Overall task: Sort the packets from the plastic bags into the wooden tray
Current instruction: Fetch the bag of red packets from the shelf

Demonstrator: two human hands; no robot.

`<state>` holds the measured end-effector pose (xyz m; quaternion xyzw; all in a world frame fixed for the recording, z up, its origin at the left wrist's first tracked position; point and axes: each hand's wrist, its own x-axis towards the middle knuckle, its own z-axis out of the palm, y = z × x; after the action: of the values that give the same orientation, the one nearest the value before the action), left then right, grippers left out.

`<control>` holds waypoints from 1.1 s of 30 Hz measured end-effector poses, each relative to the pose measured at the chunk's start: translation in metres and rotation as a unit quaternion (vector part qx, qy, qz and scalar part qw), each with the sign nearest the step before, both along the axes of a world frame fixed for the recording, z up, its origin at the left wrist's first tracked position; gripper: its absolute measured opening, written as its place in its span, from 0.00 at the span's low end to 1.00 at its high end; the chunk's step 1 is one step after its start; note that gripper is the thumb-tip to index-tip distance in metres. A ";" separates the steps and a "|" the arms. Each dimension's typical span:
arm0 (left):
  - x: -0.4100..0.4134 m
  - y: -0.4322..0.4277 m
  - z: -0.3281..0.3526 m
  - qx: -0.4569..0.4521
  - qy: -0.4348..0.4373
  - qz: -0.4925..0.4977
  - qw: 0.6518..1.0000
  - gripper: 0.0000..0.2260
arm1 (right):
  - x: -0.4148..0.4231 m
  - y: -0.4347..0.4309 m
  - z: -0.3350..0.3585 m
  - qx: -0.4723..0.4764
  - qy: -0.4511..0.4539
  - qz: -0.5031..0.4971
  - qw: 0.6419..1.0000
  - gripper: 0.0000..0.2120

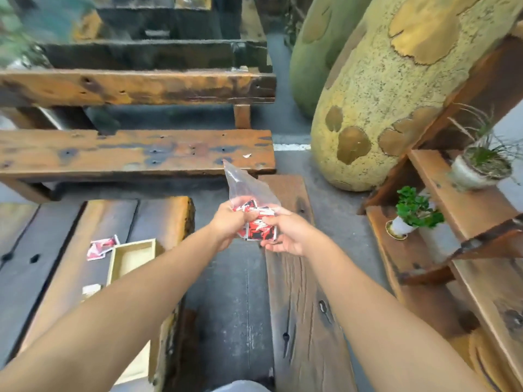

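Left hand (230, 222) clenched on clear plastic bag (245, 184); right hand (285, 233) pinching red-white packets (259, 226) at bag mouth, mid-air over gap right of bench (56, 236). Wooden tray (133, 257) lower left, loose packet (100, 247) just beside. Advice: keep bag mouth up, extract few packets, carry left to tray.

Both forearms bare, no sleeves; hands (230, 222) ungloved; pale grey clothing (240, 387) at bottom edge.

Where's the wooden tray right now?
The wooden tray sits low on the left on the table, under the left forearm, beside loose packets.
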<state>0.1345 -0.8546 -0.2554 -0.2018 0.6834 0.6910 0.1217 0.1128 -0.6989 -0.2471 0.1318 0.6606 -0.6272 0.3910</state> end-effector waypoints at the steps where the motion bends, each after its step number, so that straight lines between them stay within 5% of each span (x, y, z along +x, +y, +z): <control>1: 0.009 -0.022 -0.002 0.002 -0.002 0.021 1.000 0.13 | 0.002 -0.022 0.000 0.006 0.000 0.023 1.000 0.14; 17: 0.220 -0.230 -0.061 0.121 -0.060 0.345 0.929 0.17 | 0.133 -0.280 -0.050 0.131 -0.002 0.337 0.932 0.05; 28: 0.327 -0.297 -0.092 0.168 -0.075 0.523 0.832 0.11 | 0.177 -0.402 -0.067 0.169 0.065 0.571 0.801 0.10; 33: 0.336 -0.323 -0.110 0.192 -0.082 0.612 0.763 0.10 | 0.150 -0.468 -0.087 0.201 0.114 0.664 0.711 0.14</control>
<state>0.4704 -1.1773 -0.3656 -0.6052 0.2557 0.7161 -0.2357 0.2631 -1.1668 -0.3343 -0.3382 0.7278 -0.0681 0.5927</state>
